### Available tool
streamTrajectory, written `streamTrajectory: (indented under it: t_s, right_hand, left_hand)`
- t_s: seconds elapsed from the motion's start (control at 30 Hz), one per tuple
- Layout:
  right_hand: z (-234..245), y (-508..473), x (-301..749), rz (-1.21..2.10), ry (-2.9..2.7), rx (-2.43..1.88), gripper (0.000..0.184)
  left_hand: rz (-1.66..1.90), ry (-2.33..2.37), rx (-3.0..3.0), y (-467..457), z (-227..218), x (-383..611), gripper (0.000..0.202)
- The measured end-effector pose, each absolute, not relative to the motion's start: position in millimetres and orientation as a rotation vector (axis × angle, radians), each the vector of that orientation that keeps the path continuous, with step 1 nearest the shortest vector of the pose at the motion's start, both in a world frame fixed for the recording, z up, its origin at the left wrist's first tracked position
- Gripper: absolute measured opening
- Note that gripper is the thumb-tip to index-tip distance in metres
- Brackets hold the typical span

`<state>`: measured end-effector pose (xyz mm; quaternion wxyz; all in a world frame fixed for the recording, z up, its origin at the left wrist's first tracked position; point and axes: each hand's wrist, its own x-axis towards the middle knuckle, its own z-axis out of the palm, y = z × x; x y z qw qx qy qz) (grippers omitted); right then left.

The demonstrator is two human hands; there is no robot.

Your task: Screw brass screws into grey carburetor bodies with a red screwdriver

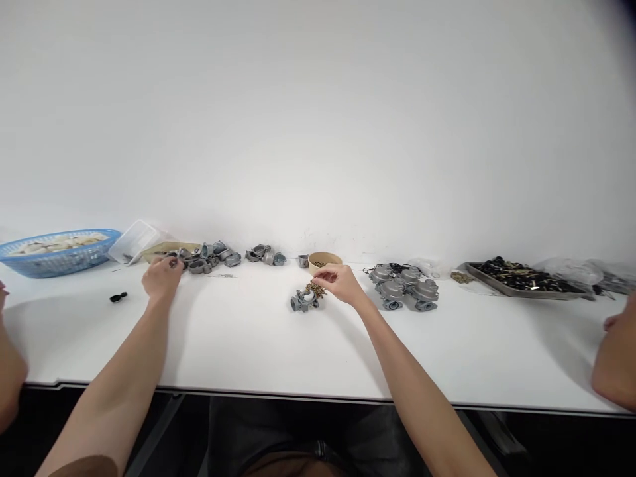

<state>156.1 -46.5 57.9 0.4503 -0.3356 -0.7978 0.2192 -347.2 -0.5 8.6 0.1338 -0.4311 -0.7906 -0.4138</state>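
My left hand (161, 278) reaches to the left end of a heap of grey metal housings (213, 257), its fingers curled on a small grey metal part (173, 263) mostly hidden by them. My right hand (340, 281) is closed in a pinch just above a small pile of brass screws (318, 289); whatever is between the fingertips is too small to make out. Just below and left of that pinch, a single grey metal housing (299, 303) with a white piece inside it lies on the white table. Behind my right hand stands a yellow tub (325, 256) with small brass pieces in it.
Grey assembled valve-like units (392, 288) stand to the right. Beyond them lies a tray (517, 290) of black parts. A blue basket (59, 262), a tilted clear container (136, 240) and a small black part (118, 298) are at left. Other people's arms show at both edges.
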Motion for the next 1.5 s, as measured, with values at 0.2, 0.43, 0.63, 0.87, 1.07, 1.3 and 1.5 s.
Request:
streamTrajectory:
  t_s: [0.2,0.43,0.63,0.87,1.07,1.3,1.5]
  right_hand:
    - [62,-44,153,0.74,-1.684,-0.786,0.024]
    - [58,-40,157,1.257,-1.259,-0.607,0.031]
    - [52,-34,164,1.521,-1.12,-0.475,0.027]
    - [50,-34,159,1.571,-1.105,-0.433,0.024]
    - [48,-34,155,1.567,-1.133,-0.493,0.031]
    - [48,-37,155,1.54,-1.181,-0.619,0.037]
    - [48,-36,155,1.566,-1.158,-0.577,0.035]
  left_hand:
    - [-1.802,-1.825,-1.32,-10,65,-257,0.027]
    - [-2.803,-1.683,-2.214,-38,69,-76,0.037]
    - [-2.897,-1.493,-2.825,-69,41,-37,0.038]
    - [-2.88,-1.509,-3.031,-67,35,-53,0.037]
    - [-2.648,-1.741,-3.201,-70,36,-56,0.036]
    - [-2.509,-1.931,-3.179,-72,40,-62,0.044]
    - [-2.578,-1.98,-3.083,-70,37,-63,0.052]
